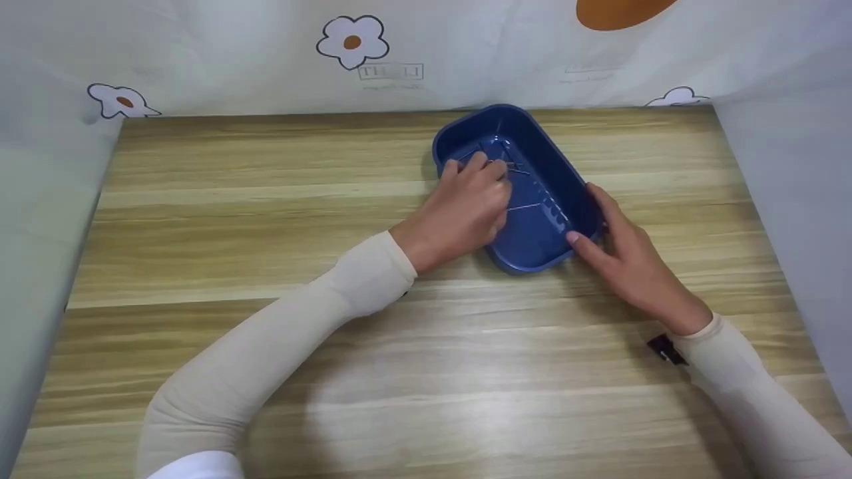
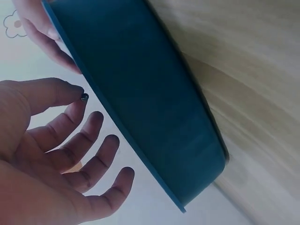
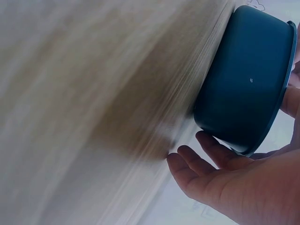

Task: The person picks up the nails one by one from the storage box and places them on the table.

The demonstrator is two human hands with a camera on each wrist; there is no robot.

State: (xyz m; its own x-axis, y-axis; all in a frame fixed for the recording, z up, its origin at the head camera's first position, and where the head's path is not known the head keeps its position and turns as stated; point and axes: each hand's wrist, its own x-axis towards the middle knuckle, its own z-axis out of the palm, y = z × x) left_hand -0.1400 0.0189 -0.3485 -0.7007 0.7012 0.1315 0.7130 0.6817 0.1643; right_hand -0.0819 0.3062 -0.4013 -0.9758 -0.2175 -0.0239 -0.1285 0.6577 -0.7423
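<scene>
A deep blue plastic box stands at an angle on the table, its outer side filling much of the left wrist view. Several thin metal sticks lie on its floor. Over the box's left side is my left hand; its thumb and forefinger pinch a small dark, shiny piece, mostly hidden by the fingertips. The other fingers of that hand are loosely bent. My right hand grips the near right corner, thumb at the rim and fingers along the outside wall.
Beneath everything is a wood-grain table. A pale cloth with flower prints hangs behind the table's far edge, close to the box's far end. Pale panels border the sides.
</scene>
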